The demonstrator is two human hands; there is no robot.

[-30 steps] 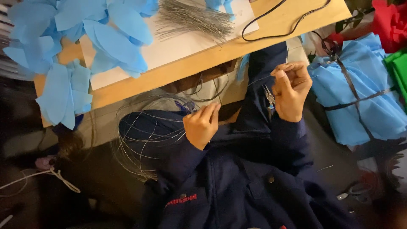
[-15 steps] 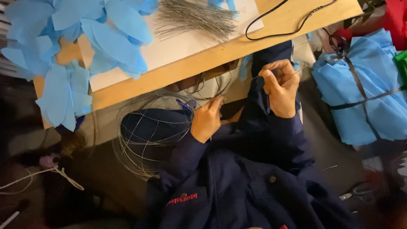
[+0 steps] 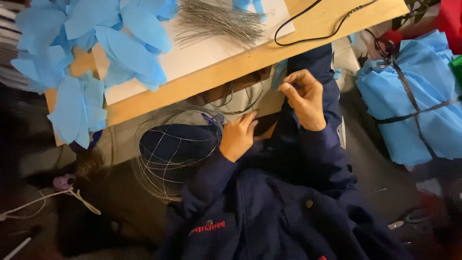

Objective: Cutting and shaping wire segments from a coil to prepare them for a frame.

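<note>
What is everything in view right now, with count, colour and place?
blue petal-shaped cutouts: many, light blue, piled on the tabletop's left part
straight wire bundle: one, grey, top centre of the table
white sheet: one, under the cutouts and wires
wooden table: one, tan, across the top
black cable: one, looping on the table's right part
coiled wire: one loose coil, grey, below the table edge on the lap
bundled blue sheets: one stack, tied with a black strap, far right
left hand: fingers at the coil's edge
right hand: fingers pinched together; what they hold is too small to tell
</note>
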